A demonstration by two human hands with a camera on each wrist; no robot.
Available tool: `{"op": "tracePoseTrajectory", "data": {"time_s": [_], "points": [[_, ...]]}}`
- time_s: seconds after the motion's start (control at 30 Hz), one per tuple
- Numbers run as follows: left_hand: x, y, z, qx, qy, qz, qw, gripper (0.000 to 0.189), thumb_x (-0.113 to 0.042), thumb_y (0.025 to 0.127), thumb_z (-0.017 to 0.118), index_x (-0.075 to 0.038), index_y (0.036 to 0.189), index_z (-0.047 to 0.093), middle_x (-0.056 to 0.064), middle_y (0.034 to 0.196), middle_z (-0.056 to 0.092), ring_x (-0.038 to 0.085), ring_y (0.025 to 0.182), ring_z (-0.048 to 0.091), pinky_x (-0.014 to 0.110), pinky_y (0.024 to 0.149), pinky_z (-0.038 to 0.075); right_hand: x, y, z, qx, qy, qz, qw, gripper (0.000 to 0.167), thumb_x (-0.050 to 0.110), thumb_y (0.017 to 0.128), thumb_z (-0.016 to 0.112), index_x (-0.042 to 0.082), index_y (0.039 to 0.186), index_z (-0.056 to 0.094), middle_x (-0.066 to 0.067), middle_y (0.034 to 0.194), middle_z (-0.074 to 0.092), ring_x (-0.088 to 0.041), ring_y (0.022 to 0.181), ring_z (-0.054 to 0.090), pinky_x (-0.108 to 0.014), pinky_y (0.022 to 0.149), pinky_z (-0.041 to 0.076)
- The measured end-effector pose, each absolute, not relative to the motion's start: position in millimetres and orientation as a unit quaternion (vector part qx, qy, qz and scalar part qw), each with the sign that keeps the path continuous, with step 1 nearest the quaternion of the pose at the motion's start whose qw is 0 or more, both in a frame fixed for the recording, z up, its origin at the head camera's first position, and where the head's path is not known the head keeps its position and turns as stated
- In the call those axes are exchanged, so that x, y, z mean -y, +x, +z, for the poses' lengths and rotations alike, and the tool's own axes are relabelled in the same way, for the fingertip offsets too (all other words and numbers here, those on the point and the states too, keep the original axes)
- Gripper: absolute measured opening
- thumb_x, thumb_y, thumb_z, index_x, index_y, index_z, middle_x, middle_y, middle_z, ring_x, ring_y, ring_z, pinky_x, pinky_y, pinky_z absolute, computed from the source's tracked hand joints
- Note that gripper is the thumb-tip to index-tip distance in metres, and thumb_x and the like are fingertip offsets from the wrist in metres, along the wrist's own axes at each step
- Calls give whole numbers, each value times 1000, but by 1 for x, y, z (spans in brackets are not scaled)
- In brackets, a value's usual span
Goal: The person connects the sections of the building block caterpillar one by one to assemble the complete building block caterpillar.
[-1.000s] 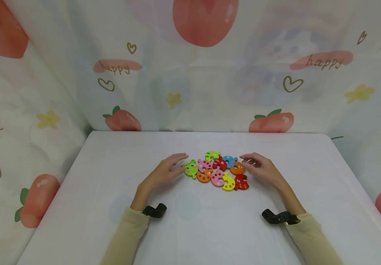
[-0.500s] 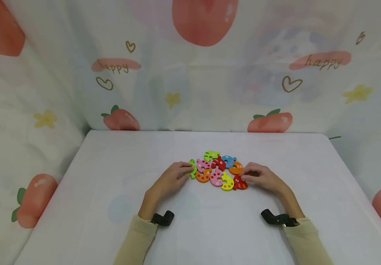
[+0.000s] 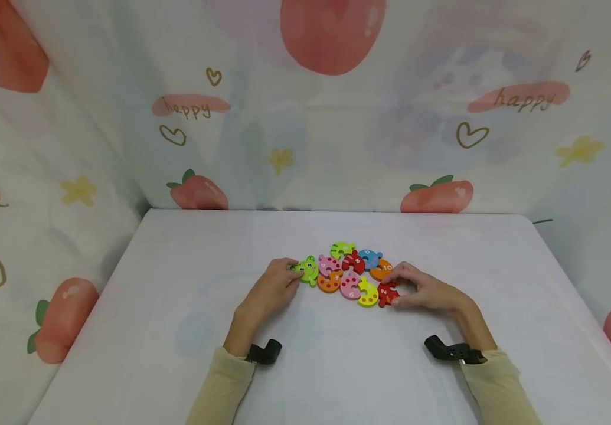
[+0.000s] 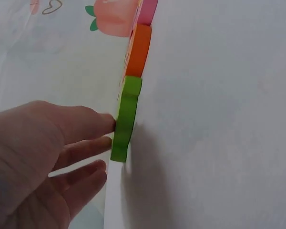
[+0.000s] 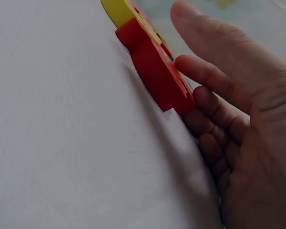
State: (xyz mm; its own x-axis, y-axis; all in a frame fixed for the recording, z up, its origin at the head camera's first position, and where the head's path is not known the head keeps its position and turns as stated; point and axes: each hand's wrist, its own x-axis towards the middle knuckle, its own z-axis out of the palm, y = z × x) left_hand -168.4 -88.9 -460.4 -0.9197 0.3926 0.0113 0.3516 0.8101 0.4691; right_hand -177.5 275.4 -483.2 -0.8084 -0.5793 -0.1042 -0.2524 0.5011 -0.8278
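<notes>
A caterpillar puzzle of bright numbered pieces lies on the white table. Its smiling green head piece is at the left end, where fingertips of my left hand touch its edge. In the left wrist view those fingers reach fairly straight to the green piece. At the right end lies a red piece. My right hand has fingertips at it, spread with a gap between thumb and forefinger. In the right wrist view, one digit stands off from the red piece while others meet its edge.
Pink, orange, yellow, blue and green pieces sit close together between the hands. A patterned cloth hangs behind the table and at the sides. Black wrist cameras are strapped to both wrists.
Both hands have come in to the ends of the puzzle. The green head piece, tipped up half a second ago, lies flat again. My right fingers have spread around the red piece.
</notes>
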Motion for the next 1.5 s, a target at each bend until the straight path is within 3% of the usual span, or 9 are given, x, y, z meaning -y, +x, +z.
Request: {"op": "tracePoseTrajectory", "data": {"time_s": [0.23,0.5,0.83,1.13,1.5], "points": [[83,-169,-466,-945,202,253,43,33,-22,94,65,-5,123,66,5,139,58,22,132,50,38,111,42,-263,-178,-474,-882,-237,-361,187,44,33,80,78,23,119,61,-1,117,49,-8,114,41,-28,97,44],[74,-169,-468,-956,197,216,22,41,-27,95,62,-22,136,58,3,138,54,21,124,49,35,104,48,-254,-179,-465,-904,-227,-320,168,45,33,78,80,17,116,60,-4,109,50,-21,111,45,-30,89,49],[68,-167,-467,-957,214,193,35,42,-22,96,62,-14,136,56,1,148,48,23,138,43,36,111,42,-253,-177,-463,-909,-226,-307,167,44,33,79,79,18,116,60,-2,108,49,-19,110,45,-31,92,49],[77,-162,-464,-964,202,167,37,40,-19,94,64,-12,133,59,0,148,49,23,137,45,37,110,43,-251,-172,-462,-913,-212,-308,160,43,30,76,81,13,108,58,-2,104,53,-17,99,49,-20,79,51],[108,-170,-464,-955,187,230,-16,38,-12,92,66,-5,129,62,8,144,53,29,133,48,39,110,43,-230,-170,-449,-906,-242,-344,39,47,26,78,81,7,116,61,-1,102,60,-14,91,53,-25,74,53]]}}
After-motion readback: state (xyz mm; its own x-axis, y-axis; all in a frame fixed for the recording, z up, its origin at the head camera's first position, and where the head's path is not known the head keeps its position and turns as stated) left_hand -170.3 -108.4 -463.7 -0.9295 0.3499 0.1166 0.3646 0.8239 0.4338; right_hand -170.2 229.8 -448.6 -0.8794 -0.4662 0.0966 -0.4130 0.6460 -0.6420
